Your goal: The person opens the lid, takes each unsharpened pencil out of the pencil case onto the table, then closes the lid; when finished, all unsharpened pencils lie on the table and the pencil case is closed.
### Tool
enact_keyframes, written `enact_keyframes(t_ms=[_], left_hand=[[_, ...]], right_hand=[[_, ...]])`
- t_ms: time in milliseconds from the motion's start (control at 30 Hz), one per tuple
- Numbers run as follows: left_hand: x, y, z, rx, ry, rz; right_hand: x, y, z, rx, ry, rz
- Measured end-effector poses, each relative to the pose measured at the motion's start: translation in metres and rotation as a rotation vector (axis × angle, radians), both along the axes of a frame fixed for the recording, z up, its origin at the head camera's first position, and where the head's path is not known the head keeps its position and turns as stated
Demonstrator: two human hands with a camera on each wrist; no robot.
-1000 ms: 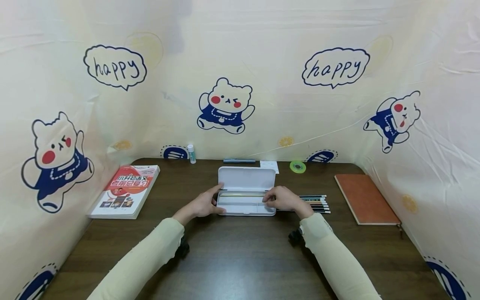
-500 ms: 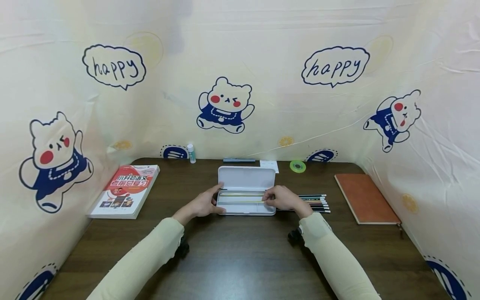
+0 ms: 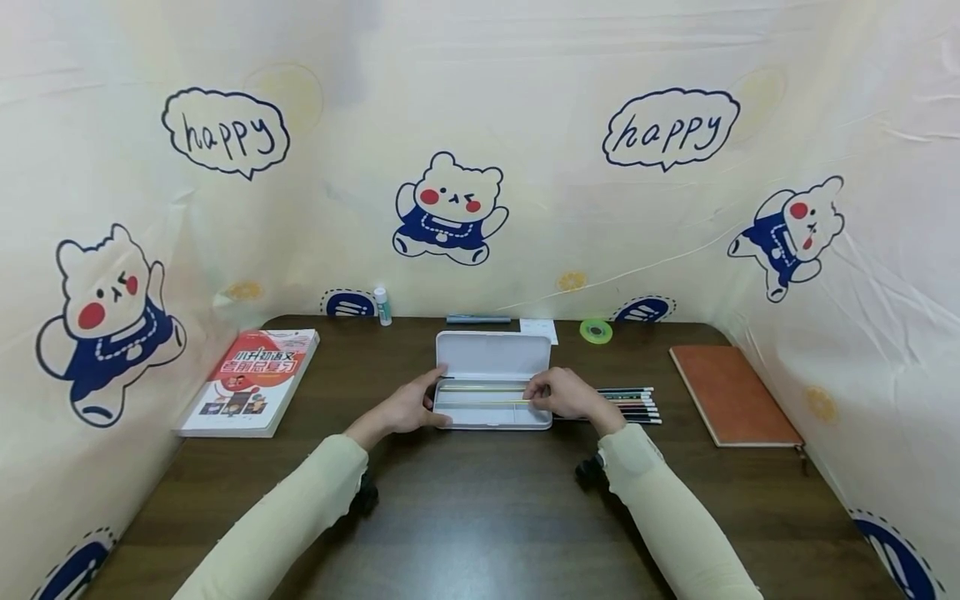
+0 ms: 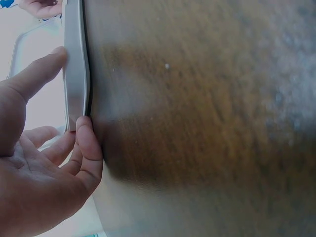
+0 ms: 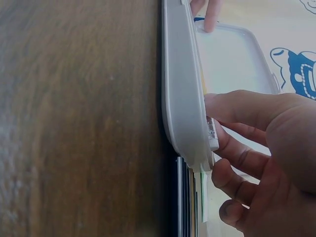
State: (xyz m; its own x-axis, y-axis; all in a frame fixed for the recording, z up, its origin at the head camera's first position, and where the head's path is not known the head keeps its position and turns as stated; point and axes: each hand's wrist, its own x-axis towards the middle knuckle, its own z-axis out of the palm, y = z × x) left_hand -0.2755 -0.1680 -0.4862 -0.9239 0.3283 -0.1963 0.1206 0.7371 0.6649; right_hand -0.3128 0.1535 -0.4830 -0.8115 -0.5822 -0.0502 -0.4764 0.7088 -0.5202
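In the head view, a white pencil case (image 3: 492, 419) lies with its lid (image 3: 492, 355) raised. My left hand (image 3: 408, 406) grips its left end, the thumb near the front edge. In the left wrist view, the fingers (image 4: 89, 148) curl around the case's end. With thumb and fingers, my right hand (image 3: 561, 393) pinches a yellow pencil (image 3: 491, 403) at the case's right end. The pencil lies lengthwise over the case's interior; its pale end (image 5: 213, 143) shows in the right wrist view. Another pencil (image 3: 480, 388) lies farther back inside the case.
Several pencils (image 3: 641, 408) lie right of the case. A white book (image 3: 255, 379) is at left, a brown notebook (image 3: 735, 396) at right. Along the back are a glue stick (image 3: 383, 307), a blue pen-like object (image 3: 478, 319), white paper (image 3: 538, 331) and green tape (image 3: 596, 332).
The yellow pencil, not distinct one second ago, now shows lengthwise in the case from the right fingers. The right hand has barely moved; the left hand keeps its hold.
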Motion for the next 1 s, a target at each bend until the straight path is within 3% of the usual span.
enact_keyframes(t_ms=[400,1000], left_hand=[[-0.002,-0.001,0.000,-0.011,-0.004,0.005],[0.000,-0.001,0.001,-0.005,-0.004,-0.010]], right_hand=[[0.001,0.021,0.011,-0.066,0.003,-0.016],[0.012,0.105,0.011,-0.079,-0.035,-0.135]])
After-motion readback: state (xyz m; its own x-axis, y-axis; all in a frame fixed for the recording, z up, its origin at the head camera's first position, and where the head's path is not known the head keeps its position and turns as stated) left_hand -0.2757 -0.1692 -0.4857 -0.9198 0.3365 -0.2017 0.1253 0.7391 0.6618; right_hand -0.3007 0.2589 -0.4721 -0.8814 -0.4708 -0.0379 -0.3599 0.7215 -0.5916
